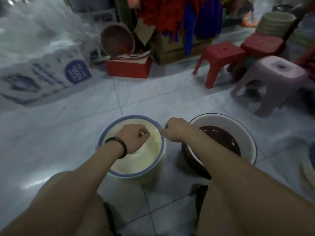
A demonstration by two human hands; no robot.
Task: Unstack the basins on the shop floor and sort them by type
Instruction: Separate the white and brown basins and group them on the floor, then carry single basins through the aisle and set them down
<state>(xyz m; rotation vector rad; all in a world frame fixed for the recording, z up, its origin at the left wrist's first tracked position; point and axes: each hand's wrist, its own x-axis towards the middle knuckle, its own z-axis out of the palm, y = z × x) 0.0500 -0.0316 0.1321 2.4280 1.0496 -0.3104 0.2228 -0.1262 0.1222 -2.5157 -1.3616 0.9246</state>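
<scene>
1. Cream basin (146, 155), blue-rimmed, is sitting on the tiled floor (153, 99) right in front of you, between your forearms.
2. Your right hand (177, 129) is pinching its blue rim at the far right edge, fingers clamped on it.
3. Your left hand (134, 138) is hovering over the bowl with fingers curled; I cannot tell whether they are holding anything.
4. A brown basin (221, 138) is lying tilted inside a white basin (238, 128), just beside it on your right.

Wrist just behind left hand (134, 138) wore black braided band (119, 147), few pale beads on top; both forearms were bare.
</scene>
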